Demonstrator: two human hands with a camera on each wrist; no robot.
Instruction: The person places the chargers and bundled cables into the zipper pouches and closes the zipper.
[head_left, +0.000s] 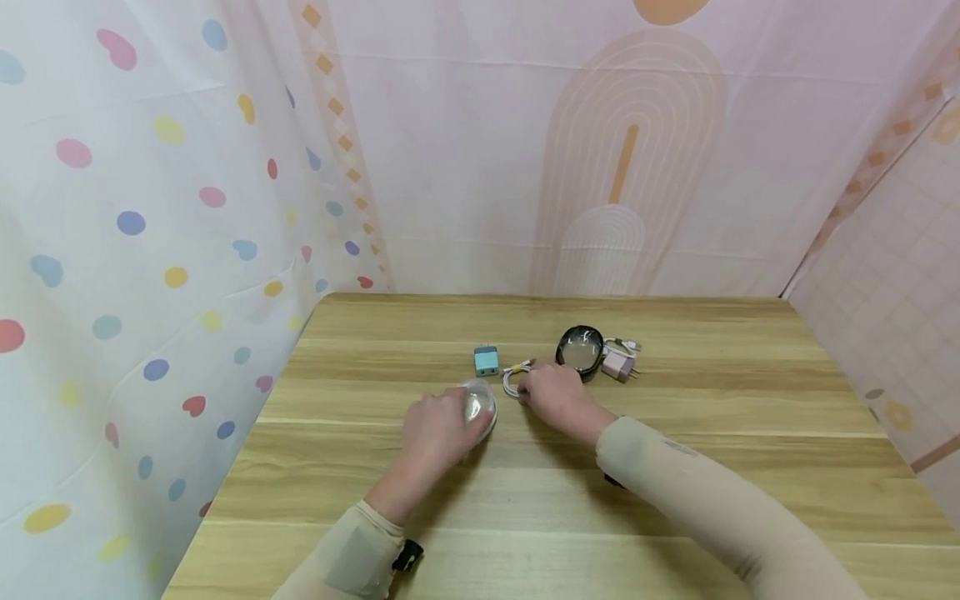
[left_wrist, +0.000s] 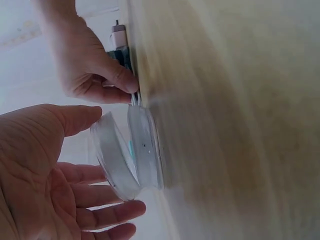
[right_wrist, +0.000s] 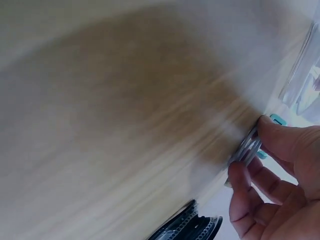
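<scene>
My left hand point(head_left: 438, 425) grips a clear round case point(head_left: 478, 406) near the middle of the table. In the left wrist view its hinged lid point(left_wrist: 111, 152) is tilted partly up, with my thumb at one edge and fingers along the other. My right hand point(head_left: 558, 398) pinches a coiled white cable point(head_left: 510, 385) between thumb and fingertips. The right wrist view shows the coil point(right_wrist: 246, 149) low over the wood. Just behind the clear case lies a light-blue plug charger point(head_left: 486, 362).
Behind my right hand sits a black-rimmed round case point(head_left: 581, 349) with a clear top. Beside it are a pale pink plug charger point(head_left: 618, 366) and another white cable point(head_left: 622, 343). Patterned curtains point(head_left: 465, 167) hang along the back and sides of the wooden table point(head_left: 720, 375).
</scene>
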